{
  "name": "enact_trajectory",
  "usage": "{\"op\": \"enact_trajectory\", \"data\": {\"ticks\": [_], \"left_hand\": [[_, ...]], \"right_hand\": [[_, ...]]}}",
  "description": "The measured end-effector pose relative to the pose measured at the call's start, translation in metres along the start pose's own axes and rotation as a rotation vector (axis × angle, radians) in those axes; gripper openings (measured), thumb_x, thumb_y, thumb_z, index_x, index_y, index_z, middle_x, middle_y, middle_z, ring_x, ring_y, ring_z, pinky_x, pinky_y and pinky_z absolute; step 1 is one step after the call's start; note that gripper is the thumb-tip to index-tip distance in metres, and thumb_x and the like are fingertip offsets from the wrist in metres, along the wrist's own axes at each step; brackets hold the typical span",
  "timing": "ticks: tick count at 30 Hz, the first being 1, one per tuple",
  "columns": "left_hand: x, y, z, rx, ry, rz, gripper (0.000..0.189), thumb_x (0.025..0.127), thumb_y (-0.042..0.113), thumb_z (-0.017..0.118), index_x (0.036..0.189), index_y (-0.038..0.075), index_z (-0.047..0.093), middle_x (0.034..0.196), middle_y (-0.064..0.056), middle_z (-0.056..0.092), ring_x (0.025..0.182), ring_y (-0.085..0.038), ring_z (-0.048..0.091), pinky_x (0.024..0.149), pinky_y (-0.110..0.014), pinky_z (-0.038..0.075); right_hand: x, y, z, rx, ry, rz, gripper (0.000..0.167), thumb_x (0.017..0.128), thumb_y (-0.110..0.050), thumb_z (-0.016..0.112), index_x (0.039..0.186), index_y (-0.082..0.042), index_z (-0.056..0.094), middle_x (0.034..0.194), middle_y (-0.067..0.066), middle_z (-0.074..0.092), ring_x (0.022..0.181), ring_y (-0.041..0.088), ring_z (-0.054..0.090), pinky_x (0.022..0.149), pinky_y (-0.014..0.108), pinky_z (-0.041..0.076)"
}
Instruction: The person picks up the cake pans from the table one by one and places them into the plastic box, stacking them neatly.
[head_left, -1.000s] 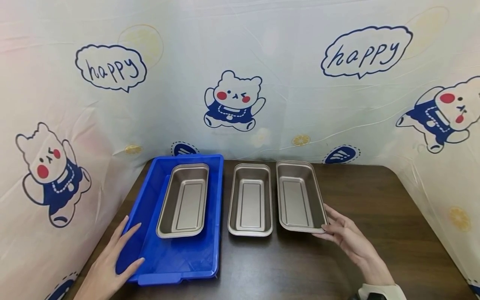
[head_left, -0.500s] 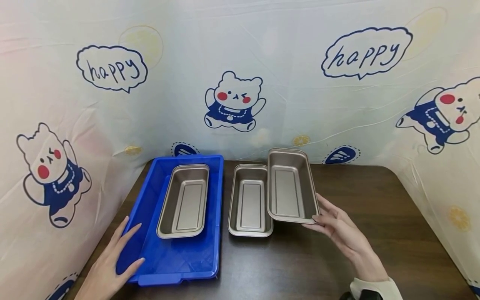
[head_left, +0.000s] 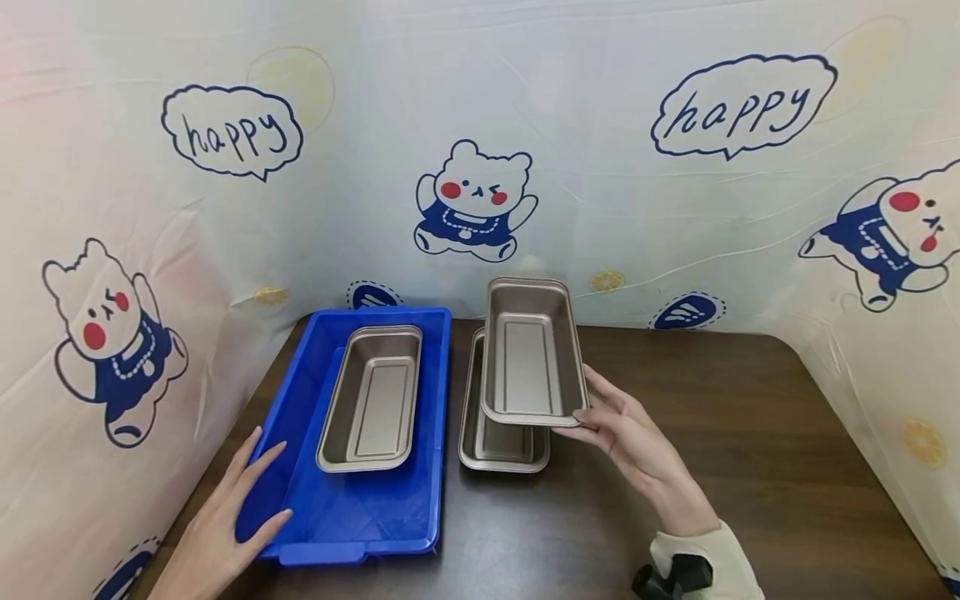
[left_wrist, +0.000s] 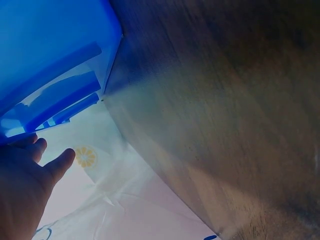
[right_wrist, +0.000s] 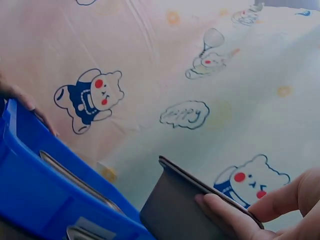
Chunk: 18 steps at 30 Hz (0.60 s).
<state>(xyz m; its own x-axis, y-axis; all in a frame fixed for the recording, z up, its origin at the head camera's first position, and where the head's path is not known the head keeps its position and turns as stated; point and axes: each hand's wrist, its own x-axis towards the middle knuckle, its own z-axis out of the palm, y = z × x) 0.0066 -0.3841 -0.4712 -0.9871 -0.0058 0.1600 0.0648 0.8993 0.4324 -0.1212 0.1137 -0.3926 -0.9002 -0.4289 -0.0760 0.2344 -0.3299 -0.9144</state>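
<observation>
My right hand (head_left: 626,437) pinches the near right corner of a loaf pan (head_left: 528,358), thumb on the rim and fingers beneath. In the head view this pan overlaps a second loaf pan (head_left: 502,447) that stands on the table, hiding most of it. The right wrist view shows the held loaf pan (right_wrist: 182,205) from its side, raised and tilted. A third loaf pan (head_left: 372,400) sits inside the blue tray (head_left: 337,521). At the tray's left side rests my left hand (head_left: 221,525), fingers spread and straight along the wall.
The dark wooden table (head_left: 712,417) reaches to a printed cloth (head_left: 622,208) that surrounds it at the back and both sides. The blue tray stands close to the cloth at the back left.
My right hand has lifted the loaf pan and carried it left, from beside the middle pan to above it. The left hand stays at the tray.
</observation>
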Motion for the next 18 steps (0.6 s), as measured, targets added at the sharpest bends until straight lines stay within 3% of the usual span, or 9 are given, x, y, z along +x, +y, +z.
{"op": "enact_trajectory", "data": {"ticks": [9,18], "left_hand": [[-0.001,0.000,0.001,-0.014,0.017,0.014,0.086,0.092,0.037,0.081,0.164,0.020,0.037,0.178,-0.009,0.008,0.139,-0.064,0.037,0.086,-0.090,0.038],[0.002,0.000,0.001,-0.034,0.021,0.026,0.086,0.092,0.034,0.081,0.165,0.022,0.037,0.178,-0.009,0.009,0.141,-0.063,0.035,0.087,-0.090,0.038]], "right_hand": [[0.022,0.006,0.046,0.065,-0.004,0.008,0.081,0.096,0.017,0.043,0.169,-0.002,0.013,0.168,0.029,0.026,0.142,0.047,0.044,0.103,0.042,0.056],[0.045,0.021,0.089,0.106,-0.050,0.010,0.083,0.094,0.018,0.043,0.169,-0.003,0.011,0.166,0.033,0.027,0.143,0.053,0.041,0.101,0.045,0.056]]}}
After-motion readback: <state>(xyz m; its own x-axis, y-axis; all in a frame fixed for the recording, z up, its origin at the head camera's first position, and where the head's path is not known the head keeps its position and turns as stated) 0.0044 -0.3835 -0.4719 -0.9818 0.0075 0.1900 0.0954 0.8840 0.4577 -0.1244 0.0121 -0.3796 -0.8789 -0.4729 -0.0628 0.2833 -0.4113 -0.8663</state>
